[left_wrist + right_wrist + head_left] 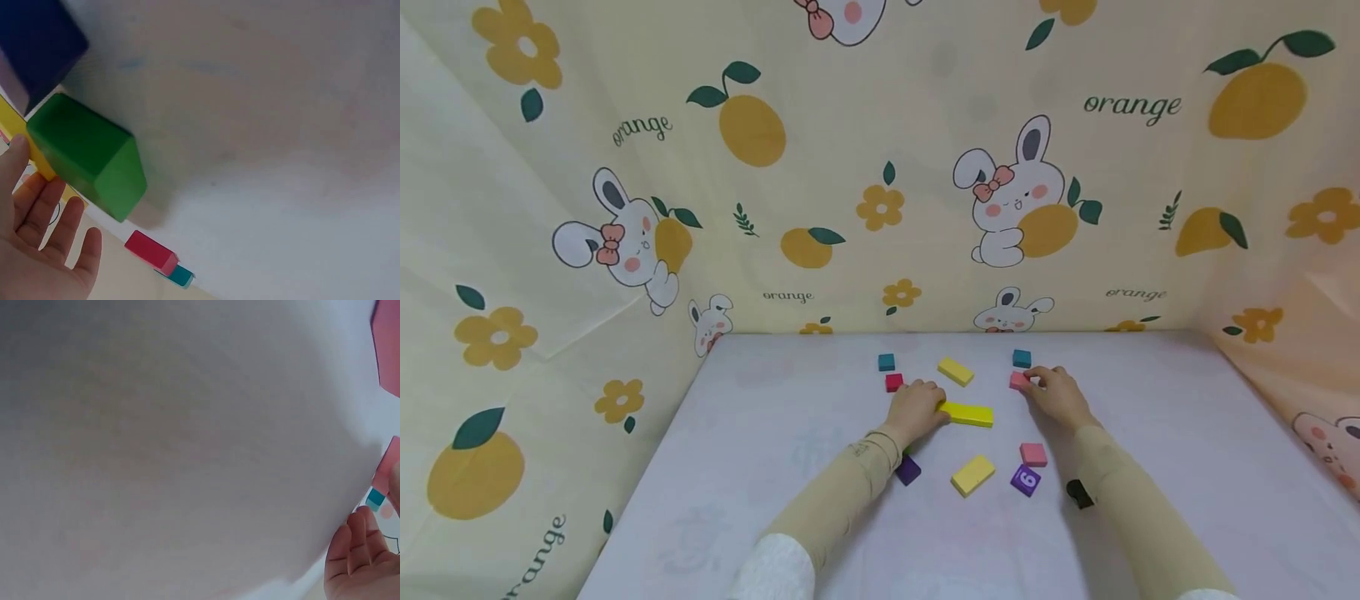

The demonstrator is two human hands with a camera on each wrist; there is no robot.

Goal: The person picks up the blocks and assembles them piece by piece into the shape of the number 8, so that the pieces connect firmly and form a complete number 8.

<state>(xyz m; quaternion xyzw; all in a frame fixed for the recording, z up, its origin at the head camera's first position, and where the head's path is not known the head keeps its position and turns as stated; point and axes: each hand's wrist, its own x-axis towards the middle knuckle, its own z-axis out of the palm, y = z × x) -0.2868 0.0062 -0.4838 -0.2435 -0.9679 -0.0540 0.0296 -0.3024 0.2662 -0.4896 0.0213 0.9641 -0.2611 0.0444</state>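
My left hand (pixel 917 410) pinches the left end of a long yellow block (pixel 967 414) near the middle of the table. Its thumb and index finger lie against the yellow block (pixel 42 164) in the left wrist view, the other fingers spread. Close to that hand stand a green block (pixel 87 147) and a dark purple block (pixel 40 47). At the right, my right hand (pixel 1058 398) pinches a small pink block (pixel 1017 381) between thumb and fingertips, just in front of a teal block (pixel 1022 358). The right hand (pixel 362 569) is partly cut off in its wrist view.
A red block (pixel 894 382) and a teal block (pixel 886 362) lie beyond the left hand. Two yellow blocks (pixel 956 372) lie farther back and nearer. A pink block (pixel 1033 455), a purple numbered block (pixel 1026 480) and a black piece (pixel 1079 493) lie by the right forearm. Printed cloth (pixel 925 100) encloses the table.
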